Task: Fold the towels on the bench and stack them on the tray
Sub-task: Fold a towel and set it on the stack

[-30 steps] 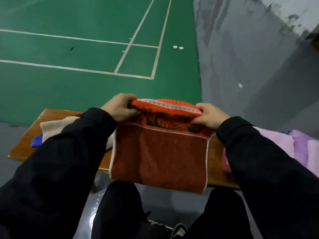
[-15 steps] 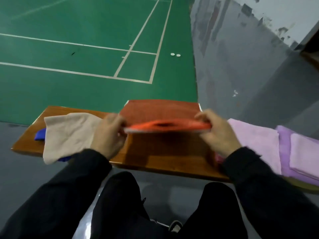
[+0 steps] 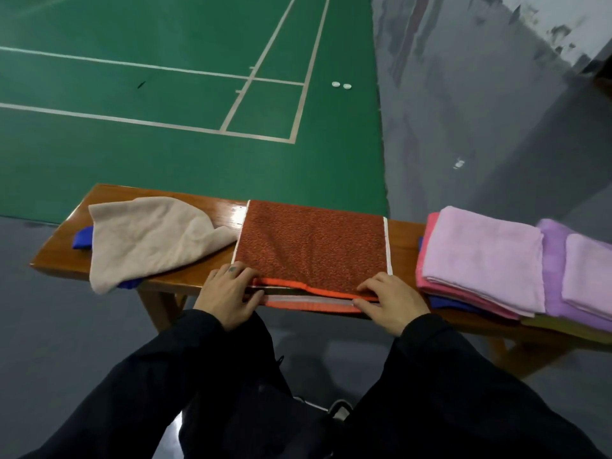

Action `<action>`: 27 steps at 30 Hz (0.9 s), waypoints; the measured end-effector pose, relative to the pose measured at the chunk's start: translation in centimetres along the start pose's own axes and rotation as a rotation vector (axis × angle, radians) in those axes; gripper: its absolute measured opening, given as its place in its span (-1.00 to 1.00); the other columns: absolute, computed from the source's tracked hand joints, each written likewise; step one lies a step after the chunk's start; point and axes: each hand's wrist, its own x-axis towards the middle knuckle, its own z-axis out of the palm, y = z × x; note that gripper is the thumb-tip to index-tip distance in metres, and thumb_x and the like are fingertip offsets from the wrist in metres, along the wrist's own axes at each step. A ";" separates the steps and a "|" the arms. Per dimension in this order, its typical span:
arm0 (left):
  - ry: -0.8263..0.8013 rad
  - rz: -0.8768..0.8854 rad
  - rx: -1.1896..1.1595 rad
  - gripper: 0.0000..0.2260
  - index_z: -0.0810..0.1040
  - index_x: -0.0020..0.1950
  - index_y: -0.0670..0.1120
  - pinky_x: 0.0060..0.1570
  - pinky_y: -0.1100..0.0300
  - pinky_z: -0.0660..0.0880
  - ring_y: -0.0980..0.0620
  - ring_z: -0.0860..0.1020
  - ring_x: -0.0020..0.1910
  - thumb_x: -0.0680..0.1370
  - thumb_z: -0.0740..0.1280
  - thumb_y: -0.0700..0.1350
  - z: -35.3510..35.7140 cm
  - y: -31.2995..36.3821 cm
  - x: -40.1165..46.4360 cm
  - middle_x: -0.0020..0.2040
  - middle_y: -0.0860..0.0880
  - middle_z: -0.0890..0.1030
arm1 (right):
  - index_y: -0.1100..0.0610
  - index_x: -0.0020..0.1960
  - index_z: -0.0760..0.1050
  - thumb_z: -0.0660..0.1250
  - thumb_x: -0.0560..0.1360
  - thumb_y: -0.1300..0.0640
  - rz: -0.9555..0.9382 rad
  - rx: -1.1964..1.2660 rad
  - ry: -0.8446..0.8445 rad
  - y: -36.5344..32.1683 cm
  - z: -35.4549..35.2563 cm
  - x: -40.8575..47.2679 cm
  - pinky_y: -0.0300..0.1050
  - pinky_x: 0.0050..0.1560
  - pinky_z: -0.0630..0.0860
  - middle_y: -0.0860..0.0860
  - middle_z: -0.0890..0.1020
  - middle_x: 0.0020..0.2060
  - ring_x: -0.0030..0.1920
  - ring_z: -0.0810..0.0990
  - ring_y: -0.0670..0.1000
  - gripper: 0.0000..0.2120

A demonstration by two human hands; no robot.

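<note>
A rust-orange towel (image 3: pixel 311 240) lies folded in half on the wooden bench (image 3: pixel 66 256), its bright orange hems stacked along the near edge. My left hand (image 3: pixel 228 293) pinches the near left corner of those hems, and my right hand (image 3: pixel 389 303) pinches the near right corner. An unfolded beige towel (image 3: pixel 149 240) lies crumpled to the left, over a blue towel (image 3: pixel 81 238). Folded pink towels (image 3: pixel 483 260) and lilac towels (image 3: pixel 586 276) are stacked at the right on an olive tray (image 3: pixel 563 326), mostly hidden beneath them.
The bench stands at the edge of a green court (image 3: pixel 165 160) with grey floor to the right. Two small white objects (image 3: pixel 341 85) lie on the court far off. My legs and shoes show below the bench's near edge.
The towel hung over the near edge with both hands at its far end. The hands drew that end toward me, laying it doubled on the bench, and now hold the near edge.
</note>
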 end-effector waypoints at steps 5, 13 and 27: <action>-0.084 0.090 0.033 -0.62 0.63 0.21 0.06 0.06 -0.01 0.53 -0.11 0.58 0.06 0.47 0.45 0.19 -0.3 -0.8 1.2 0.14 0.00 0.61 | -0.11 0.22 0.58 0.28 0.62 -0.10 -0.054 -0.126 0.064 -0.1 0.1 0.3 -0.05 0.01 0.56 -0.12 0.56 0.10 0.17 0.55 -0.02 -0.77; 0.003 0.091 0.010 -0.72 0.67 0.17 -0.07 0.05 0.00 0.61 -0.18 0.62 0.05 0.47 0.49 -0.19 -0.1 -2.3 1.6 0.13 -0.09 0.64 | 0.01 0.02 0.50 0.26 0.58 0.10 0.084 0.093 0.152 -0.3 0.1 0.8 -0.04 -0.11 0.49 -0.06 0.56 -0.07 -0.07 0.57 0.05 -0.94; 0.325 0.074 -0.170 -0.67 0.55 0.22 -0.10 -0.01 -0.10 0.62 -0.16 0.60 0.15 0.53 0.24 0.02 -0.1 -2.8 -3.4 0.26 -0.10 0.57 | 0.12 0.00 0.61 0.31 0.50 0.14 -0.307 -0.007 0.504 0.6 0.8 -1.6 -0.02 -0.15 0.62 0.00 0.66 -0.03 -0.09 0.64 0.06 -0.86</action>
